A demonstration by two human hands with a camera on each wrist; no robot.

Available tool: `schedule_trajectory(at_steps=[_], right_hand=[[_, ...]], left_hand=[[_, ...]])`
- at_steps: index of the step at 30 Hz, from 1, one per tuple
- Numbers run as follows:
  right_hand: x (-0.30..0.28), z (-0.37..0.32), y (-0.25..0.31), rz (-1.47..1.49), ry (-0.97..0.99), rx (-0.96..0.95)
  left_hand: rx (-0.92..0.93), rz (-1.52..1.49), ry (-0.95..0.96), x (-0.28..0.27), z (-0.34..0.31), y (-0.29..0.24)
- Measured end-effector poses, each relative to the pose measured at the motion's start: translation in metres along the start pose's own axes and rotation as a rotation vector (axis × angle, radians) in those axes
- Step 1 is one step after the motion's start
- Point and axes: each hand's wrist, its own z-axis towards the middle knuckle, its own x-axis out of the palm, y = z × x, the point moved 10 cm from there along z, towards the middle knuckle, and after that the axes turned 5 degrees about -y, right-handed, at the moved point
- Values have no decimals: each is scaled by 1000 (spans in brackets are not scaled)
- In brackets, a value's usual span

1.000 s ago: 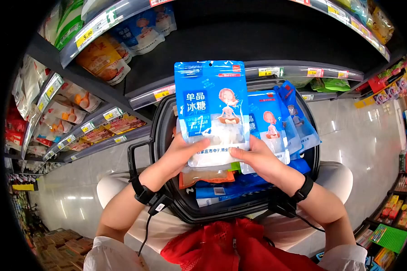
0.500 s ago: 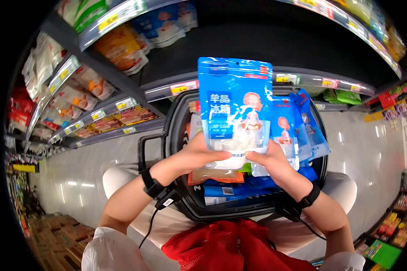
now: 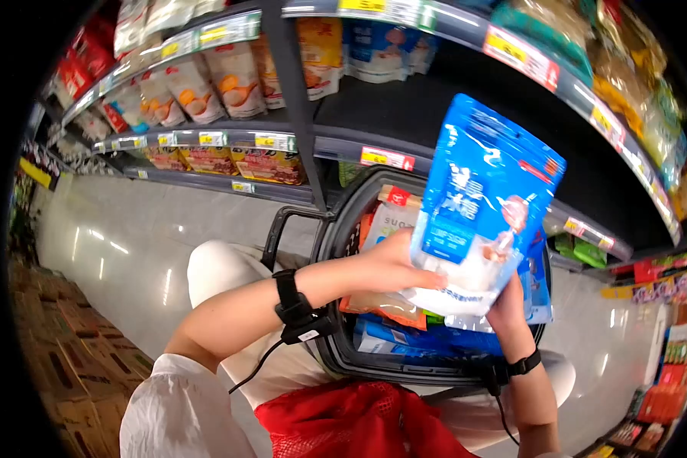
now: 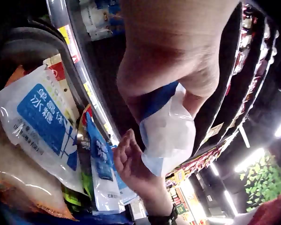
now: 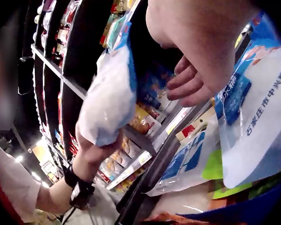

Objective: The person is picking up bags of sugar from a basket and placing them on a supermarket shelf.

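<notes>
A blue and white lump sugar bag point(image 3: 485, 206) is held up, tilted, over the black basket point(image 3: 330, 252). My left hand point(image 3: 389, 269) grips its lower left part, thumb across the front; the left wrist view has this hand point(image 4: 171, 70) pinching the bag point(image 4: 168, 133). My right hand point(image 3: 510, 309), partly hidden behind the bag's lower right in the head view, is apart from it with loosely bent fingers in the right wrist view point(image 5: 196, 56). Below, the basket holds another blue bag point(image 5: 262, 108), a white bag point(image 4: 42, 122) and an orange-edged bag point(image 3: 393, 305).
Shelves with price tags stand ahead, bearing blue bags point(image 3: 378, 49), yellow bags point(image 3: 320, 53) and white bags point(image 3: 233, 80). Cardboard boxes point(image 3: 76, 366) lie at lower left. Green packs point(image 3: 580, 250) sit on a low shelf at right. The basket's handle point(image 3: 271, 240) sticks out left.
The bag has moved right and tilted clockwise in my left hand. My right hand has let go of its lower edge and dropped lower. The head view has turned toward the left shelves.
</notes>
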Motion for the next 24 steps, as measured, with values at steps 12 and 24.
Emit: schedule_trajectory(at_steps=[12, 24], right_hand=[[235, 96, 21, -745, 385, -277], [354, 337, -8, -646, 234, -343]], left_hand=[[100, -477, 183, -28, -50, -68], [101, -573, 105, -71, -69, -58]])
